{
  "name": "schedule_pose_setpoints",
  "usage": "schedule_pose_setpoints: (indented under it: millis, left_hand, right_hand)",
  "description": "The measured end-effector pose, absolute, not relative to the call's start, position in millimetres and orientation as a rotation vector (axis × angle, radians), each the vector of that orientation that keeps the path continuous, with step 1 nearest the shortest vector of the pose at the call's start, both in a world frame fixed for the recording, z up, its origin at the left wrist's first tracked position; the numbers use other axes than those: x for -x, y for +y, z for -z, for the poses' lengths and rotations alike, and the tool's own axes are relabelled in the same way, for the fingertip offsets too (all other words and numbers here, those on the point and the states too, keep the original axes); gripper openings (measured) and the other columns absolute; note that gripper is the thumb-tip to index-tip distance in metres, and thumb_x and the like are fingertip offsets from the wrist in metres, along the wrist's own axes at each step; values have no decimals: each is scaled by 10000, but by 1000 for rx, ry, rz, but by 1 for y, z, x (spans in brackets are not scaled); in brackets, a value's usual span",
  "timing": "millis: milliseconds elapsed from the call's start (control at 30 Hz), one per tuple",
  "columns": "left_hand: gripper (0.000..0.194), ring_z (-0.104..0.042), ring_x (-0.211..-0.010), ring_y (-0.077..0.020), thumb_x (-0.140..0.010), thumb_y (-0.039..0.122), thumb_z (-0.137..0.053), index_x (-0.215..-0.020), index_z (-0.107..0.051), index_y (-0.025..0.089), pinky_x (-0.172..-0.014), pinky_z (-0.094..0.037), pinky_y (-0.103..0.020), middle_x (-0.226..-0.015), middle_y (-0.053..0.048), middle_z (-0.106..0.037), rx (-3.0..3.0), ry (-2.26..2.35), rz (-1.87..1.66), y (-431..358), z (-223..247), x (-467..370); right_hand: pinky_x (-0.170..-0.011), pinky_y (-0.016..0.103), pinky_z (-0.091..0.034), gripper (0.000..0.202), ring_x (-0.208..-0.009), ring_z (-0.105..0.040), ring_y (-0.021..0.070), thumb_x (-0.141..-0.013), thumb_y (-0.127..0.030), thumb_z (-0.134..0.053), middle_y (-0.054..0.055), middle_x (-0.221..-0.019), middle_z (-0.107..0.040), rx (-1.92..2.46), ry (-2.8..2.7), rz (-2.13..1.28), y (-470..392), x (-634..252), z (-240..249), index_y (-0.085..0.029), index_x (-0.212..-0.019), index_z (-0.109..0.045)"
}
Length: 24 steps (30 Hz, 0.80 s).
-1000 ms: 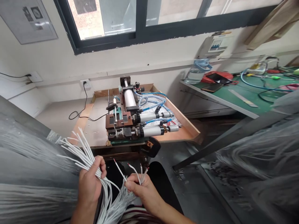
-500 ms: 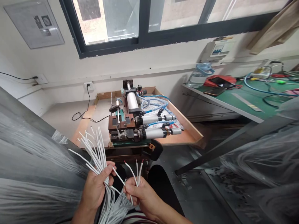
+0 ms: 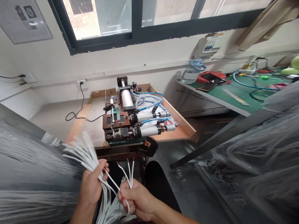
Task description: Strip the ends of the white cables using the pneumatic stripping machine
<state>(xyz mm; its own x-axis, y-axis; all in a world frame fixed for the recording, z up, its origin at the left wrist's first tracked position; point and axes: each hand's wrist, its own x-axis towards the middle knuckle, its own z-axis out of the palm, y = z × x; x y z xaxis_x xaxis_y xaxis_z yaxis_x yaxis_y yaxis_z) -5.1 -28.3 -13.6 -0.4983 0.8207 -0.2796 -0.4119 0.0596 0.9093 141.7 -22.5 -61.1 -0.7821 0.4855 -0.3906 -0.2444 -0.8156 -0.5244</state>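
Note:
My left hand [image 3: 92, 183] is closed around a thick bundle of white cables [image 3: 90, 157], whose upper ends fan out and are blurred. My right hand [image 3: 135, 197] is closed on a few white cables [image 3: 130, 174] standing up with reddish tips. Another white cable [image 3: 112, 179] runs slantwise from my left hand to my right hand, and its lower end curls below the right fingers. The rest of the bundle hangs down over my lap. Beyond my hands stands a machine [image 3: 126, 115] with metal cylinders and blue hoses.
The machine sits in a shallow wooden tray [image 3: 184, 124]. To the right is a green table [image 3: 215, 95] with a water jug [image 3: 192, 71], a red pouch [image 3: 219, 76] and hoses. Plastic-wrapped cable bundles [image 3: 30, 174] stand at the left, with more at the right.
The upper ends of the left bundle have swung left and blurred. Both hands keep hold of their cables. The whole view has shifted, so the machine and tables appear further left.

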Motion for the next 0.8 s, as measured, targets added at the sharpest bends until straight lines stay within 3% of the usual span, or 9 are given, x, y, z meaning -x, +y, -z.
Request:
schedule_pose_setpoints:
  millis: [167, 333, 500, 600, 667, 800]
  left_hand:
    - [187, -534, -566, -124, -561, 176, -672, -738, -648, 119, -419, -342, -198, -702, -99, -638, -477, 1297, -1351, -31, 16, -13]
    - [100, -350, -348, -23, -582, 182, -657, -650, -635, 112, -334, -234, -184, -634, -88, -641, -517, 1283, -1300, -30, 15, -16]
    - [122, -510, -506, -100, -568, 193, -669, -665, -621, 136, -372, -281, -181, -651, -66, -629, -540, 1304, -1305, -30, 15, -18]
    - [135, -425, -400, -58, -565, 205, -673, -658, -613, 128, -348, -252, -180, -581, -37, -599, -556, 1335, -1286, -30, 14, -20]
    - [154, -327, -339, -33, -587, 238, -655, -678, -615, 120, -324, -221, -189, -567, -34, -591, -573, 1361, -1269, -30, 14, -20]
    - [151, -401, -415, -68, -608, 251, -635, -689, -612, 126, -382, -295, -205, -594, -38, -587, -626, 1373, -1253, -30, 15, -22]
  right_hand:
    - [-267, 155, -137, 340, -234, -313, 25, -480, -357, -730, 2, -384, -508, 624, -657, -2644, -18, -136, 61, -71, -551, -561]
    - [-253, 148, -142, 351, -240, -316, 25, -471, -360, -737, 1, -388, -508, 606, -660, -2680, -18, -134, 59, -72, -547, -551]
    - [-242, 145, -153, 389, -244, -327, 30, -456, -398, -737, -2, -394, -504, 625, -690, -2689, -18, -134, 57, -71, -560, -553]
    - [-244, 142, -172, 428, -261, -343, 30, -463, -454, -717, -3, -416, -501, 631, -747, -2663, -19, -133, 58, -71, -568, -556]
    - [-250, 139, -189, 479, -271, -354, 29, -504, -531, -662, 0, -428, -496, 629, -816, -2636, -20, -132, 60, -67, -572, -561]
    - [-243, 151, -214, 678, -254, -356, 38, -578, -722, -397, 13, -404, -480, 685, -909, -2582, -22, -126, 63, -65, -532, -558]
